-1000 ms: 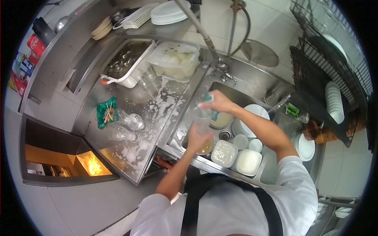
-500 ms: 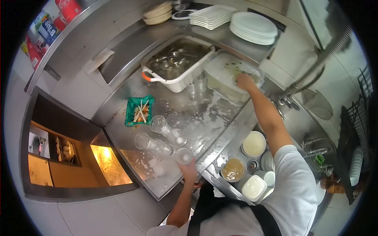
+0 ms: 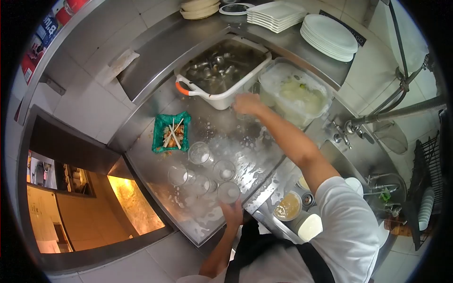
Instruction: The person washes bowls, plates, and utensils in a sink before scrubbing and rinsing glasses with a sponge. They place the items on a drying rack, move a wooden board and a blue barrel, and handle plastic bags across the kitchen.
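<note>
My left hand (image 3: 231, 214) is closed around a clear drinking glass (image 3: 229, 192) near the front edge of the steel counter. Several more clear glasses stand close by, among them one glass (image 3: 200, 153) farther back and another glass (image 3: 224, 170) just behind the held one. My right hand (image 3: 246, 104) reaches across to the near side of the white tub (image 3: 222, 101). Its fingers are curled at the small clear glasses there and appear to grip one, mostly hidden by the hand. Right of it sits a clear plastic container (image 3: 295, 115) of cloudy, foamy water.
The tub holds dark water and cutlery. A green-lined basket (image 3: 157, 134) contains scraps and chopsticks. White plates (image 3: 330, 35) and rectangular dishes (image 3: 276, 14) are stacked behind. A bowl of yellowish liquid (image 3: 288, 206) stands in the sink, below a tap (image 3: 344, 137).
My right hand has left the foamy water and moved left to the small glasses beside the tub. My left hand stays at its glass. The view has shifted slightly.
</note>
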